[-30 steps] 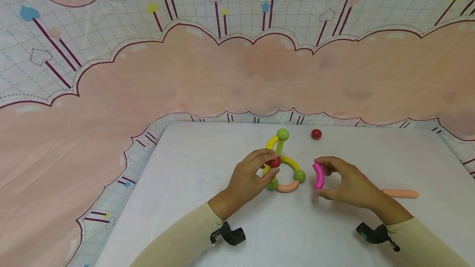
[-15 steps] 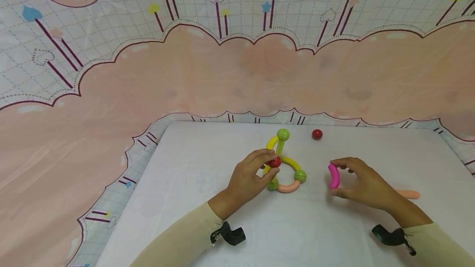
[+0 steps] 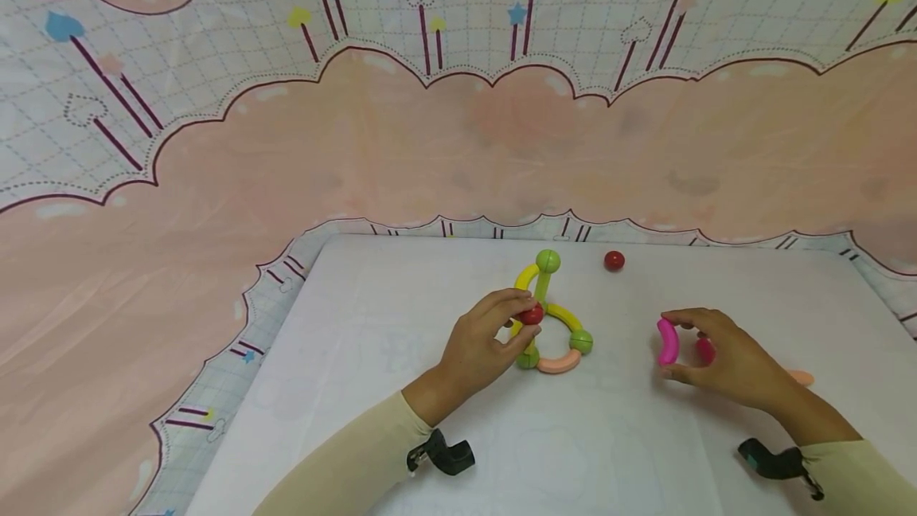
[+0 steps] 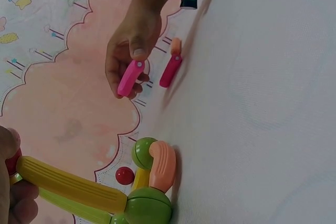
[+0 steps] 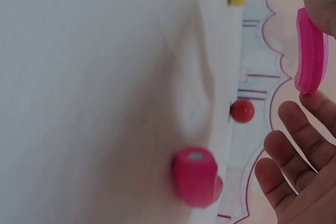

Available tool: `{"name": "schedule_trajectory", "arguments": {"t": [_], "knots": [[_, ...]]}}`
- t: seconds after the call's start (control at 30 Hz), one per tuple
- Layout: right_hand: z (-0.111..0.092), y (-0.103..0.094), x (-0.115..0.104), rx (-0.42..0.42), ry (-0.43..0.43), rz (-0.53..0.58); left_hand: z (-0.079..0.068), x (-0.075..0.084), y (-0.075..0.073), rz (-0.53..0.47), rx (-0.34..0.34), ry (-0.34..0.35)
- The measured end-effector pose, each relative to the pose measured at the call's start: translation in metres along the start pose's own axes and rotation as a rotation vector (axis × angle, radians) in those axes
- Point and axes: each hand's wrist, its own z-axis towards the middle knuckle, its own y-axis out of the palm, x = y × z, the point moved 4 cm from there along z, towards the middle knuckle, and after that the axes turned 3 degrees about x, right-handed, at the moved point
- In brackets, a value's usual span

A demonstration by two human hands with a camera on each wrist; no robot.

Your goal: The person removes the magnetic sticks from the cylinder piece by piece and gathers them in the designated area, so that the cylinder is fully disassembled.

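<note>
A white table (image 3: pixel 344 325) is running from its slanting left edge, well apart from the left hand (image 3: pixel 480 341), which is pinching a red ball (image 3: pixel 532 314) between thumb and fingers; the left wrist view is showing a yellow bar meeting that ball. Just beside it, a yellow, green and orange toy frame (image 3: pixel 563 316) is standing. A loose red ball (image 3: pixel 614 261) is resting near the far edge. Farther right, the right hand (image 3: pixel 727 357) is pinching a curved pink piece (image 3: pixel 669 342) end to end, its other fingers spreading in the right wrist view. The head view is partly hiding a dark pink piece (image 4: pixel 170 71) and an orange stick (image 4: pixel 176 45); the left wrist view is revealing both.
</note>
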Motion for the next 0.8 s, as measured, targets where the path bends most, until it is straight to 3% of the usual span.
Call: {"name": "schedule_trajectory", "arguments": {"t": [0.3,0.8], "knots": [[-0.005,-0.004,0.012,-0.022,0.036,-0.018,0.0,-0.001,0.0,0.008,0.017,0.038],[-0.01,-0.003,0.031,-0.046,0.022,-0.045,0.0,-0.001,0.0,0.016,0.01,0.03]]}}
